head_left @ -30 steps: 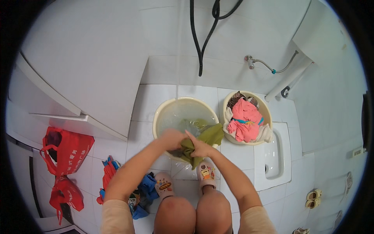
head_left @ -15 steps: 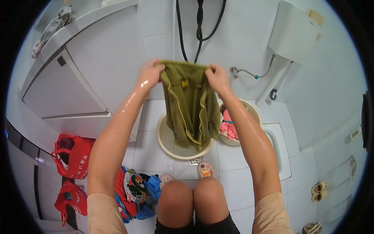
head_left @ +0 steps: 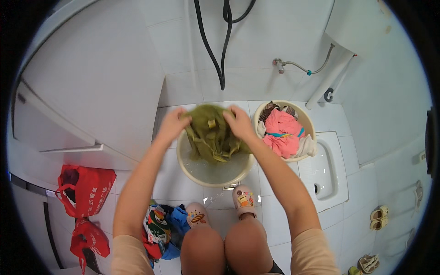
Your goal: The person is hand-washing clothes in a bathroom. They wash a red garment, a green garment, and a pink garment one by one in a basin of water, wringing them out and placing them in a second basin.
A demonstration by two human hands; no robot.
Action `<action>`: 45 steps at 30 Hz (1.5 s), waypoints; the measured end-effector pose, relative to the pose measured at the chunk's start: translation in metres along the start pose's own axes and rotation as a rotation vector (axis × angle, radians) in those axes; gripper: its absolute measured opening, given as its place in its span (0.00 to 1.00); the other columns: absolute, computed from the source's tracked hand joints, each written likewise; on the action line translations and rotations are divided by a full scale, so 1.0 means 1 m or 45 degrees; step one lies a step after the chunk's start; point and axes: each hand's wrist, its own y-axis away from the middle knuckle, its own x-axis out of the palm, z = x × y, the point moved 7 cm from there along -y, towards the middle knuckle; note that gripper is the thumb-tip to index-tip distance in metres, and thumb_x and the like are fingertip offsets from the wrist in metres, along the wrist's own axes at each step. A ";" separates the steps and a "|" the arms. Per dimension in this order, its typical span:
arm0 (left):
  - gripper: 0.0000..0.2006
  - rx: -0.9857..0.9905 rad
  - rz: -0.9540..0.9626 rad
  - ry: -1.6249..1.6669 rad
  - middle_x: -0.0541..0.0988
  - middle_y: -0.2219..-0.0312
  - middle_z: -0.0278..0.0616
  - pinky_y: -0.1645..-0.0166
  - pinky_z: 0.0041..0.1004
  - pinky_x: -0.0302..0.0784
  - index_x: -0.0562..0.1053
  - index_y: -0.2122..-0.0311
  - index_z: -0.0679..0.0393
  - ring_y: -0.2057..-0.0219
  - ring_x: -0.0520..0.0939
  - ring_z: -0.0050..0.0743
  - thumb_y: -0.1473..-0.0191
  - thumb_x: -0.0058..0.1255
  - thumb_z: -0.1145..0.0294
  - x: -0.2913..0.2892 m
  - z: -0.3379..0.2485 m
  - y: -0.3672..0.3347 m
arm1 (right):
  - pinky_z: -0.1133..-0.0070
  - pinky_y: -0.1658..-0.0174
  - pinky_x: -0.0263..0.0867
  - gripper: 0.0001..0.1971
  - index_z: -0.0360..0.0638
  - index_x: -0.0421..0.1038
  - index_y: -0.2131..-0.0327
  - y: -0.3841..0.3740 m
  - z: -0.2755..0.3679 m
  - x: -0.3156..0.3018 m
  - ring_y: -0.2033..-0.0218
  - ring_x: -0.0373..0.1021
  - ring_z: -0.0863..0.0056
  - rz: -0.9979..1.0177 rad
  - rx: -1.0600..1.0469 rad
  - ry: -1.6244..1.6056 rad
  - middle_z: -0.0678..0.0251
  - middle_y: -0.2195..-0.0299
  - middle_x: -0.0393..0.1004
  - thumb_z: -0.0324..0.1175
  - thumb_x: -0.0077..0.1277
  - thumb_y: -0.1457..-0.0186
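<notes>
An olive-green garment (head_left: 213, 135) with a small yellow label hangs from both my hands over a cream basin (head_left: 192, 176) of cloudy water. My left hand (head_left: 174, 123) is closed on one upper corner of the cloth, and my right hand (head_left: 239, 123) pinches the other. The lower folds bunch up inside the basin; where they meet the water is hard to make out. Just right of it stands a second cream basin (head_left: 310, 129), filled with wet-looking clothes, among them a pink garment (head_left: 283, 133).
A squat toilet (head_left: 337, 183) is set in the floor at the right. Coloured clothes (head_left: 167, 229) lie left of my feet, near red bags (head_left: 87, 190). Black hoses (head_left: 215, 55) hang at the wall beside a tap (head_left: 278, 64). A white cabinet (head_left: 101, 87) stands at left.
Both hands have come down with the green garment, which now bunches into the basin instead of hanging at full length. My view has tilted downward, showing more of the second basin.
</notes>
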 end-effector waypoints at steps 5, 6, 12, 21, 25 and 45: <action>0.08 -0.078 0.215 -0.657 0.72 0.60 0.47 0.55 0.37 0.68 0.76 0.70 0.52 0.59 0.71 0.44 0.60 0.54 0.68 0.094 0.117 0.010 | 0.62 0.50 0.54 0.11 0.44 0.71 0.65 0.061 -0.097 0.066 0.47 0.55 0.60 0.338 0.109 0.787 0.56 0.53 0.63 0.36 0.47 0.52; 0.08 0.031 0.182 -0.792 0.68 0.53 0.48 0.52 0.39 0.67 0.77 0.70 0.52 0.53 0.67 0.46 0.60 0.54 0.69 0.111 0.132 0.018 | 0.61 0.48 0.51 0.12 0.46 0.71 0.63 0.077 -0.115 0.079 0.44 0.51 0.61 0.354 0.135 0.856 0.56 0.49 0.60 0.36 0.47 0.52; 0.19 -0.403 0.665 -1.096 0.50 0.42 0.47 0.43 0.41 0.57 0.71 0.55 0.46 0.41 0.51 0.52 0.56 0.50 0.69 0.198 0.256 0.040 | 0.55 0.44 0.45 0.22 0.54 0.64 0.51 0.115 -0.228 0.179 0.39 0.42 0.62 0.884 0.417 0.746 0.56 0.44 0.52 0.33 0.46 0.54; 0.19 -0.236 0.810 -1.243 0.63 0.49 0.50 0.46 0.39 0.62 0.69 0.52 0.52 0.46 0.62 0.45 0.50 0.43 0.63 0.211 0.240 0.055 | 0.61 0.48 0.53 0.18 0.48 0.65 0.54 0.161 -0.260 0.192 0.48 0.55 0.59 1.172 0.535 0.604 0.54 0.51 0.61 0.32 0.41 0.52; 0.15 -0.225 0.696 -1.120 0.70 0.56 0.46 0.53 0.40 0.67 0.72 0.57 0.51 0.54 0.70 0.47 0.51 0.44 0.62 0.175 0.203 0.043 | 0.63 0.51 0.58 0.16 0.45 0.66 0.56 0.144 -0.185 0.174 0.52 0.61 0.57 1.142 0.421 0.670 0.53 0.55 0.66 0.32 0.40 0.51; 0.07 0.580 -0.282 0.425 0.72 0.71 0.37 0.67 0.24 0.72 0.70 0.66 0.61 0.72 0.74 0.23 0.50 0.47 0.70 -0.115 -0.288 0.061 | 0.77 0.50 0.55 0.30 0.40 0.54 0.54 -0.002 0.287 -0.099 0.55 0.61 0.74 0.319 -0.484 -0.586 0.63 0.59 0.66 0.38 0.59 0.57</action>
